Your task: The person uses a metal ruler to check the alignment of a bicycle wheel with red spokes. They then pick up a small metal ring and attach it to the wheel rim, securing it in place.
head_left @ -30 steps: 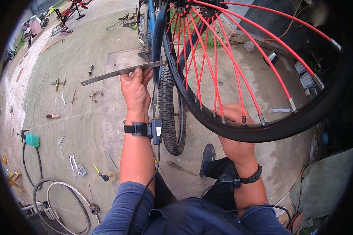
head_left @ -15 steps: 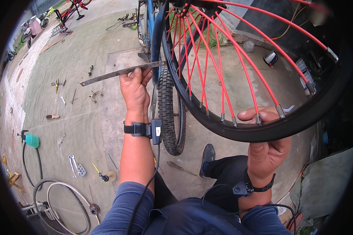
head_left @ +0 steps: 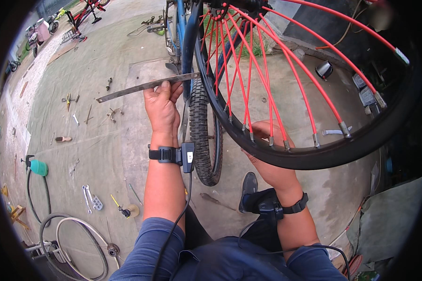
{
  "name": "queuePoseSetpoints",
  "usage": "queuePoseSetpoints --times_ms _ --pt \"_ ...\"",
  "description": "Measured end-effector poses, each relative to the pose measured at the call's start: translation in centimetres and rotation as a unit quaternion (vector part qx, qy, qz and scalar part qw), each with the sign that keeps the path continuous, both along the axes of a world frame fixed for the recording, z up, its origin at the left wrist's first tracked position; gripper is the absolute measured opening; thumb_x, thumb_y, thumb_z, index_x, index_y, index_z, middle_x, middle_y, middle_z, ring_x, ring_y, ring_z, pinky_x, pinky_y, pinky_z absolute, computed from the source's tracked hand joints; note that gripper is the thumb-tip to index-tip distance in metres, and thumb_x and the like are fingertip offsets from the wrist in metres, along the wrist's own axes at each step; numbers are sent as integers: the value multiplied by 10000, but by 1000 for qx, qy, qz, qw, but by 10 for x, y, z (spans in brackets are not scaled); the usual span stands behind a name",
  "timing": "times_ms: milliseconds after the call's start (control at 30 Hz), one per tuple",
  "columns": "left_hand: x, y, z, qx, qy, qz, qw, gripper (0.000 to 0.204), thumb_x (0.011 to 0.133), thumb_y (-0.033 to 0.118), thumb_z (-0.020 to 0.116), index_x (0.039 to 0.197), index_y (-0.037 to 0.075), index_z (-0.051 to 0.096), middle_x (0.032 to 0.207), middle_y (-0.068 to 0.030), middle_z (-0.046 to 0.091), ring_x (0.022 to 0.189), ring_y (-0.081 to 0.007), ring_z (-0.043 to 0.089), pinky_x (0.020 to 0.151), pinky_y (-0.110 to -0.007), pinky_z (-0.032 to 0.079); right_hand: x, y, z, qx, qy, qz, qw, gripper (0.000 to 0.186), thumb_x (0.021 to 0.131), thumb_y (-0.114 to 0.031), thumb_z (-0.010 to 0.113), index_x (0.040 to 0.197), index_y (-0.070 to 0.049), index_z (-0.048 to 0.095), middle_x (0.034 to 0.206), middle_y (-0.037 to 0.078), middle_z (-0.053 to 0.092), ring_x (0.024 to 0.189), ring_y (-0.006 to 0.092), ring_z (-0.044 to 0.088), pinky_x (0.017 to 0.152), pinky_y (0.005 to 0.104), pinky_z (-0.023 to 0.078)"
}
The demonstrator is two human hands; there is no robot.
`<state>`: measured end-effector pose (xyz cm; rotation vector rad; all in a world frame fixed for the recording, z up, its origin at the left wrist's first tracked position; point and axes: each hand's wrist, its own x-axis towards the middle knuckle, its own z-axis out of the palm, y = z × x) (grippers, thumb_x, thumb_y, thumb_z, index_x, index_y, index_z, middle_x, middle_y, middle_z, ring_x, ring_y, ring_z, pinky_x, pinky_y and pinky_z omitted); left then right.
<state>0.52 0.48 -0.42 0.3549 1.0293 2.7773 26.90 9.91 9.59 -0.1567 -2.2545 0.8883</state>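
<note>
My left hand pinches a long flat metal strip between thumb and fingers. The strip's right end meets the side of a black bicycle wheel rim with red spokes, or lies very close to it. Lower down, my right hand is at the bottom of the rim, its fingers showing between the spokes on the inner side. The rim covers part of that hand, which appears curled around it. Behind the strip is a blue bicycle frame, with a knobby tire below.
Loose tools lie on the ground at left, including wrenches and a bolt. A coiled hose and a green spray bottle are at lower left. A metal cup stands at right. My shoe is below the wheel.
My right hand has moved left along the rim, and its fingers now show farther left among the spokes. The lower spokes have shifted right as the wheel turned slightly. My left hand and the strip have barely moved.
</note>
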Motion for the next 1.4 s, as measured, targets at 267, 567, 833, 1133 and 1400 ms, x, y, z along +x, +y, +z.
queuePoseSetpoints --times_ms 267,567,833,1133,1400 --pt "1 0 -1 1 -1 1 1000 221 1038 39 571 1234 37 470 1142 -155 683 1000 -278 740 825 -364 651 3 -2 8 29 25 1 999 342 783 73 750 1097 -11 645 999 128 669 885 251 635 811 364 507" --pt "1 0 2 -3 1 0 1000 218 1042 42 562 1241 42 471 1147 -152 676 1012 -283 737 823 -363 651 30 -8 37 -26 63 25 997 188 922 -37 744 1097 -2 684 1031 132 693 986 234 679 863 352 555" --pt "1 -1 2 -14 2 3 1000 215 1044 39 553 1242 41 470 1159 -156 673 1023 -286 735 820 -357 650 29 -22 62 -152 218 37 963 273 862 -182 839 972 2 670 1078 151 669 982 229 672 854 348 530" --pt "0 0 0 -4 2 4 1000 226 1038 32 562 1244 43 468 1136 -154 681 992 -281 741 813 -359 652 27 4 26 -59 75 36 995 406 800 -123 854 1141 7 678 1137 136 654 1037 234 650 905 357 522" --pt "1 1 1 2 2 9 1000 244 1031 12 570 1241 51 452 1074 -164 702 910 -268 752 776 -369 653 10 -1 12 -63 28 39 997 326 863 -32 787 1153 -1 642 1088 125 643 972 227 641 857 348 525"
